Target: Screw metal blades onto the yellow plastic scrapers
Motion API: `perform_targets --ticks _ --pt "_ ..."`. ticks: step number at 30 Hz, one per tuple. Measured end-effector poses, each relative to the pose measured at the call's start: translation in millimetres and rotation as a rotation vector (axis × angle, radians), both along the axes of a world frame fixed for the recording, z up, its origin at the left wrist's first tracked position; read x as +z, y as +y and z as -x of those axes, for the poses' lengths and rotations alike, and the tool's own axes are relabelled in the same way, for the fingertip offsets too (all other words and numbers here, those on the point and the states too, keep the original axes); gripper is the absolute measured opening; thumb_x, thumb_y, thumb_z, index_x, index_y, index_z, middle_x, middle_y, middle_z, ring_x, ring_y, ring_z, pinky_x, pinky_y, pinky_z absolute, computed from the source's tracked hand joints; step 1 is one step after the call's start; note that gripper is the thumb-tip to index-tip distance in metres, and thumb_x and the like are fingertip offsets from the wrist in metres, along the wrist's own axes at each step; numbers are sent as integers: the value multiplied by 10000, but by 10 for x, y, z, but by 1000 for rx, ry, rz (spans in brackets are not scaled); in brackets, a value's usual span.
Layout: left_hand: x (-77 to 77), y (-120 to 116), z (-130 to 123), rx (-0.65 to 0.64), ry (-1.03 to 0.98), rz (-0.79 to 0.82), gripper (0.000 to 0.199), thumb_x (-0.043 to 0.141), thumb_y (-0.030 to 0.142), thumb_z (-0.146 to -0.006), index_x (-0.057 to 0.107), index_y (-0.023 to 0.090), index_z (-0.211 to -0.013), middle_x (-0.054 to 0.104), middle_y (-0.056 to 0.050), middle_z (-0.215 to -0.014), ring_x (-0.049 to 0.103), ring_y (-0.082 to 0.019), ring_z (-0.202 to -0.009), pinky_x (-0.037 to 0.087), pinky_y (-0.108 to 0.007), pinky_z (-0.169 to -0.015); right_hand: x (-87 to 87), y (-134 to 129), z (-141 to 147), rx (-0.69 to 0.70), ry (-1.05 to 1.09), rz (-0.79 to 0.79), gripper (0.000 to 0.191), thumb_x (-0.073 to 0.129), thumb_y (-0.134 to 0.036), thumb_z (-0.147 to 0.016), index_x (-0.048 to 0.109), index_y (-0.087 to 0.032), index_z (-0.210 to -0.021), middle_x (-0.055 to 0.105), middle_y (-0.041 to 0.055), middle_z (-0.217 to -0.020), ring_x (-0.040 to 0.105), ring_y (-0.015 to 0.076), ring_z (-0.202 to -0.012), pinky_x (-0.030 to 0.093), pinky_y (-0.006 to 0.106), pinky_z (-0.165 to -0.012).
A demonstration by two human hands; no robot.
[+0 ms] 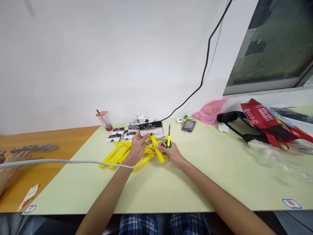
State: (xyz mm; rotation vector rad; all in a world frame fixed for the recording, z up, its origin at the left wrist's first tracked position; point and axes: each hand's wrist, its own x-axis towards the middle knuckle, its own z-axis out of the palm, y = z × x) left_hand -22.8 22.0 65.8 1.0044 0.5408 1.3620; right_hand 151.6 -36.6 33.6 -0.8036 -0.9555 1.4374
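Note:
In front of me, my left hand (139, 146) is closed at the upper end of a yellow plastic tube-shaped handle (158, 152), its thumb and fingertips by the dark opening there. My right hand (173, 154) grips a yellow and green screwdriver (168, 141), shaft pointing up, while its thumb presses against the same handle. Whether a small part sits between my left fingertips is too small to tell. Beneath and left of my hands lie several similar yellow plastic pieces (114, 156), partly hidden by my left hand and wrist.
A cup with a straw (105, 120), black-and-white boxes (151, 128) and a blurred device (188, 125) stand behind. Rightward lie a pink bag (210, 111), a black headband-like item (232, 125) and a red bag (261, 120). A grey cable (73, 161) crosses my left forearm. Another person's hand (17, 158) is far left.

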Motion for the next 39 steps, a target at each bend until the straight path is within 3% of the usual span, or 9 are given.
perform_targets --ticks 12,19,24,29,34,39 --pt "-21 21 21 21 34 -34 489 1027 293 -757 629 219 -1031 812 -31 -1042 804 -182 -926 690 -298 -817 -24 -7 7 57 -24 27 711 1070 -539 -639 440 -250 -794 659 -40 -790 799 248 -788 482 301 -693" --pt "-89 31 46 9 154 -23 697 1026 327 -760 622 254 -1323 821 -57 -1159 827 -229 -1015 713 -391 -917 62 -54 15 17 16 77 702 1072 -580 -596 484 -258 -801 740 -2 -861 811 277 -855 622 377 -757" --pt "-147 34 79 -109 279 -22 894 1050 326 -710 626 258 -1494 820 -97 -1235 826 -276 -1070 699 -445 -973 47 -20 11 -121 57 125 695 1090 -565 -551 514 -263 -798 744 5 -877 808 297 -941 683 372 -653" --pt "-174 81 122 -206 447 -59 675 1005 431 -777 760 197 -1360 837 -122 -1222 820 -299 -1039 685 -437 -939 -11 38 -13 -195 20 143 621 1077 -576 -586 639 -250 -881 790 57 -943 820 330 -971 713 384 -596" --pt "-150 198 343 -65 523 -148 582 910 578 -871 793 197 -1296 832 -147 -1276 801 -319 -1150 646 -475 -1032 8 130 -270 -228 -9 89 690 1094 -529 -581 504 -269 -828 797 37 -912 837 313 -896 702 357 -555" --pt "-151 515 944 205 563 -153 620 897 672 -824 775 182 -1184 844 -173 -1222 790 -338 -1205 596 -530 -1121 24 226 -1030 -440 -170 76 733 1128 -481 -499 506 -264 -819 725 -1 -782 826 308 -765 692 361 -504"
